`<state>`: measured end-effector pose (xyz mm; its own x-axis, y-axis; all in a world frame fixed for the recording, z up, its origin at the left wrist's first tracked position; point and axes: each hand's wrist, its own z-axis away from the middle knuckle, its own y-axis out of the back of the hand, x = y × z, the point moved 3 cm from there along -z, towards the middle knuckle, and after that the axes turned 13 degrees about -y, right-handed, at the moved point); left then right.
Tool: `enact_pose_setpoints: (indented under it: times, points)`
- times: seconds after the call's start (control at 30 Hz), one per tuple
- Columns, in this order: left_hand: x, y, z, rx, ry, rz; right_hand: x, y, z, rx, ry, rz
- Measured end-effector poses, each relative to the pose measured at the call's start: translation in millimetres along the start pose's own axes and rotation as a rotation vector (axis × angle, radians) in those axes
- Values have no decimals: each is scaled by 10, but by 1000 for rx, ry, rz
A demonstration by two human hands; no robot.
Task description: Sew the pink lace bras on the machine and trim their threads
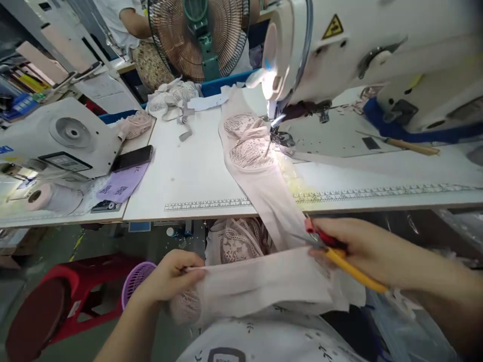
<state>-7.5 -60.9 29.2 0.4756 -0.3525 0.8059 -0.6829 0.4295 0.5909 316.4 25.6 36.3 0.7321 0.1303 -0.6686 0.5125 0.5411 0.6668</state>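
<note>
My left hand (175,276) pinches the left end of a pale pink bra piece (260,284), stretched across my lap with a lace cup at its left end. My right hand (347,241) is closed on scissors (356,271) with yellow and red on the handles. Their blades point left, close to the upper right of the stretched fabric. Fingers of the right hand also touch that fabric edge. Another pale pink bra (251,148) with lace cups lies under the sewing machine needle, its band hanging over the table edge toward my hands.
The sewing machine (362,45) stands at right with its lamp lit. A printed ruler (207,204) runs along the table front. A phone (132,158) lies left, and wooden-handled tweezers or awl (411,146) right. A fan (204,37), a person behind it, and a red stool (86,281) are visible.
</note>
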Motion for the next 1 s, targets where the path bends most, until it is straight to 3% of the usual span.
enact_pose_setpoints:
  times: [0.1, 0.2, 0.3, 0.43, 0.5, 0.7, 0.83, 1.0]
  points:
    - [-278, -62, -22, -85, 80, -35, -60, -28, -171, -104, 50, -27]
    - [-379, -144, -165, -192, 78, -217, -105, -87, -262, -176, 42, -59]
    - [-265, -234, -407, -200, 32, -340, -146, -110, -287, -219, 6, -99]
    - [81, -445, -801, -57, -278, -171, -178, -77, -313, -255, -59, -128]
    - [185, -563, -951, 32, -361, -91, -190, -53, -329, -265, -63, -107]
    - [134, -779, -1073, 200, -185, 72, -277, 20, -347, -272, 47, -44]
    - [136, -765, -1072, 195, -88, 95, -321, 44, -364, -278, 68, 19]
    - [233, -712, -1101, 168, -61, 18, -340, 40, -383, -254, 133, 41]
